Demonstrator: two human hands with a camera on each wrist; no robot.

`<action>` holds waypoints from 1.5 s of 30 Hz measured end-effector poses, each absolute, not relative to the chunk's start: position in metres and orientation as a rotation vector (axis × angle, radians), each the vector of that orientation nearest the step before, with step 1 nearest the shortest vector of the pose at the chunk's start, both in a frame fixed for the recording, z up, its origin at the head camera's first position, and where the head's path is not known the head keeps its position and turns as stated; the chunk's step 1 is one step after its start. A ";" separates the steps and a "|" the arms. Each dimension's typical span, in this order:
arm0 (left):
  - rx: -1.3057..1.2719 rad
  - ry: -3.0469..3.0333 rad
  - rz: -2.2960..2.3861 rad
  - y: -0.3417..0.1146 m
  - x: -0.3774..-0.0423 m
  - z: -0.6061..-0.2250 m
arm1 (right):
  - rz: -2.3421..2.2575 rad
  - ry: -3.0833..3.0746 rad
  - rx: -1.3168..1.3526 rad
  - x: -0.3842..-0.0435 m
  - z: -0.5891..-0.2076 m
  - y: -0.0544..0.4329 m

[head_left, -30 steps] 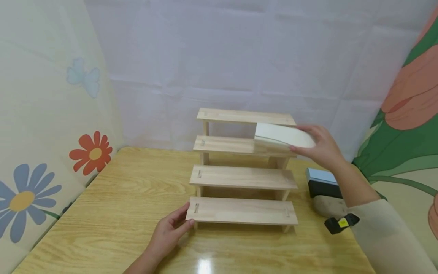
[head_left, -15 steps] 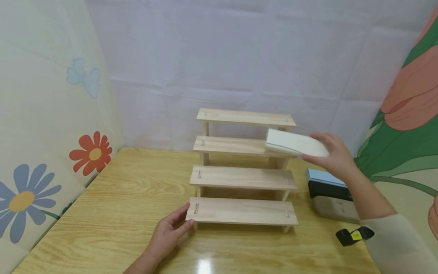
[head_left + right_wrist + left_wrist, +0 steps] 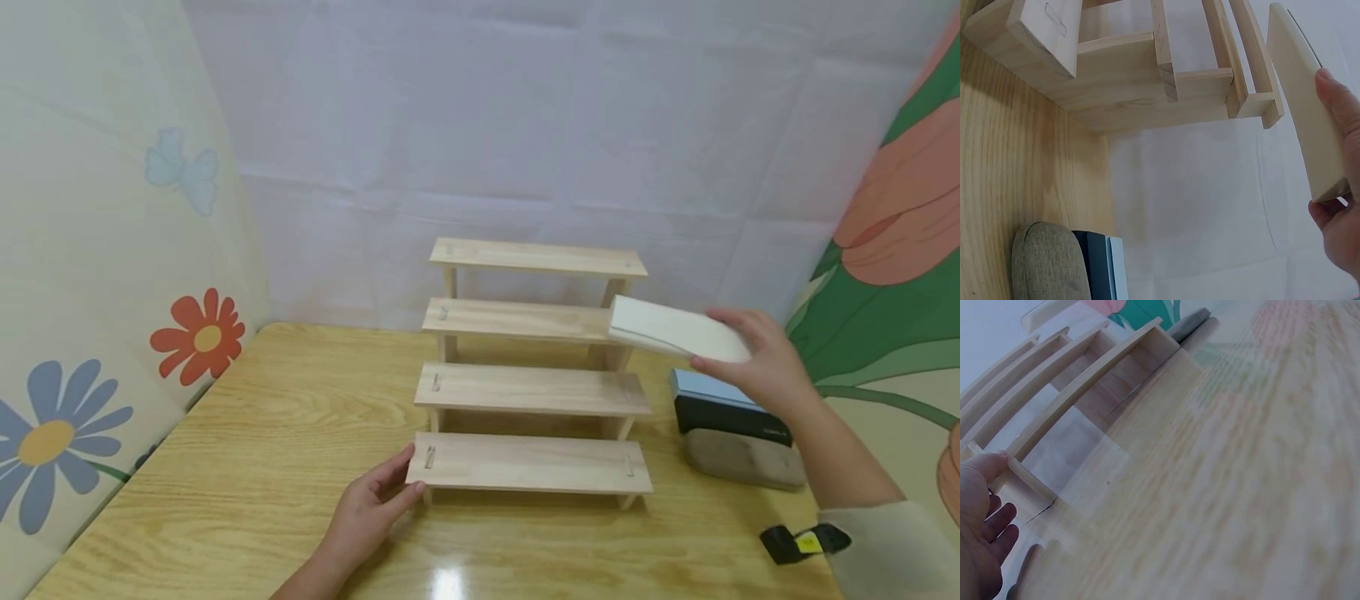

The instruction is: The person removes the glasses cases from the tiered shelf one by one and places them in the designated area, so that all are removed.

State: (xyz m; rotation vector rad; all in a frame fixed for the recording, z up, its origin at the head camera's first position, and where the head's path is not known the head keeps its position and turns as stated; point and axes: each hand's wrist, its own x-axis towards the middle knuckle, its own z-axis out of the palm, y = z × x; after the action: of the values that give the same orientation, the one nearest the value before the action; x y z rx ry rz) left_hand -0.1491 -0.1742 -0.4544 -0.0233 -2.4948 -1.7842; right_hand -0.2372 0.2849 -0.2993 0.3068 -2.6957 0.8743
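Note:
A four-tier wooden step shelf [image 3: 531,461] stands on the table. My left hand [image 3: 369,510] holds the left end of its lowest board, thumb at the front corner and fingers at the side. In the left wrist view, that hand's thumb lies along the board [image 3: 1079,387] while the other fingers curl below. To the right of the upper tiers, my right hand [image 3: 765,358] grips a white glasses case [image 3: 675,327] by its right end, held in the air. Its left end overlaps the second-highest board in the head view. The right wrist view shows the case [image 3: 1307,106] tilted beside the shelf.
Right of the shelf, a light blue case [image 3: 708,385], a black case [image 3: 723,418] and a grey fabric glasses case [image 3: 742,458] stand in a row on the wooden table [image 3: 315,400]. A white cloth [image 3: 450,125] hangs behind; flowered panels flank both sides.
My right hand has carried the white glasses case to the right and down, away from the upper boards. The left hand stays at the lowest board.

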 end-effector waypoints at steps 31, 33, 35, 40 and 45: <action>-0.038 -2.496 -1.794 -0.174 -0.148 -0.456 | 0.838 -2.715 0.143 -0.193 -0.330 0.340; -0.035 -2.490 -1.802 -0.174 -0.148 -0.456 | 0.828 -2.715 0.138 -0.191 -0.332 0.343; -0.032 -2.492 -1.797 -0.175 -0.148 -0.456 | 0.822 -2.713 0.136 -0.188 -0.335 0.346; -0.025 -2.500 -1.783 -0.175 -0.149 -0.456 | 0.820 -2.730 0.100 -0.182 -0.343 0.353; -0.022 -2.500 -1.778 -0.175 -0.149 -0.454 | 0.793 -2.708 0.074 -0.176 -0.356 0.356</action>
State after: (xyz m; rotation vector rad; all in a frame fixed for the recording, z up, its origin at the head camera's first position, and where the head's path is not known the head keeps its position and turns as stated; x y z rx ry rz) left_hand -0.1494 -0.1746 -0.4543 -0.0223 -2.5000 -1.7779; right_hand -0.1756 0.3565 -0.3564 0.0741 -2.7077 0.7935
